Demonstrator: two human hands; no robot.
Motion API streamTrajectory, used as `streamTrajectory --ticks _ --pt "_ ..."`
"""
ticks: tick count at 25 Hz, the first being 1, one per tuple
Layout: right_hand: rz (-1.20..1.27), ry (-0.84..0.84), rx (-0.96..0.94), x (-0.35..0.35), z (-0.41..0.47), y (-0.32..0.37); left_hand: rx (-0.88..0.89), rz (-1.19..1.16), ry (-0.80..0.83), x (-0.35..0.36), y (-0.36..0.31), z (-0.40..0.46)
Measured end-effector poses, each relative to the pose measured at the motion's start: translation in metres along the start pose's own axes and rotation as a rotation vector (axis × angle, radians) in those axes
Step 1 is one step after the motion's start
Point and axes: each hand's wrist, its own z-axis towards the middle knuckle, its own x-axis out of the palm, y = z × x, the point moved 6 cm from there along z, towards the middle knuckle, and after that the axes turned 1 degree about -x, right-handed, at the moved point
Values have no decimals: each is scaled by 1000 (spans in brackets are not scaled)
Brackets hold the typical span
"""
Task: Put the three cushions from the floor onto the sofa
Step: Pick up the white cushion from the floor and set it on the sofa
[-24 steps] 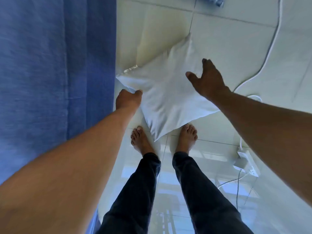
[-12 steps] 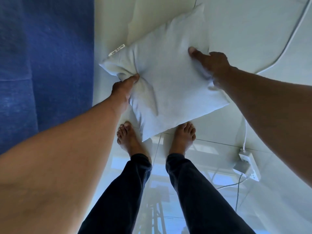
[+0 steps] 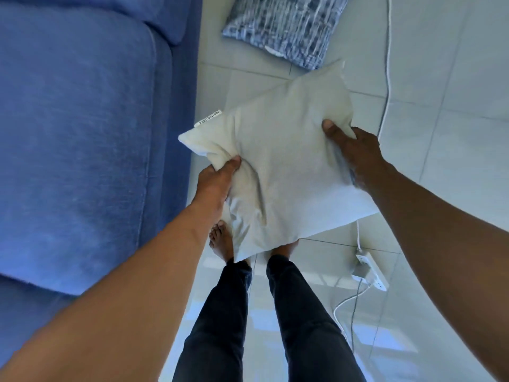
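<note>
Up off the floor, the soft white square cushion (image 3: pixel 283 166) was squeezed by both hands, left hand (image 3: pixel 217 180) and right hand (image 3: pixel 355 153), and the big blue fabric sofa (image 3: pixel 82 133) sat just to its left.

Plain off-white square fabric cushion (image 3: pixel 286 172), held clear of the tiled floor, tilted with one corner pointing down, creased near its left edge, a small white label at its upper-left side. Blue-and-white patterned woven cushion (image 3: pixel 286 26) lying flat on the floor beyond it, beside the blue upholstered sofa (image 3: pixel 80 119).
</note>
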Motion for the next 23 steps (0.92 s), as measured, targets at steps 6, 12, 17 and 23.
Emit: streamTrajectory --ticks 6,12,17,23 --pt "139 31 -80 -55 -119 100 209 -10 42 -23 -80 -143" --pt "248 109 -189 -69 -217 168 393 -58 -25 -83 -123 -262" --pt "200 248 -275 -48 -274 224 487 -238 -114 -135 -141 -340" --pt "124 365 -350 -6 -314 280 536 -398 -159 -191 -152 -370"
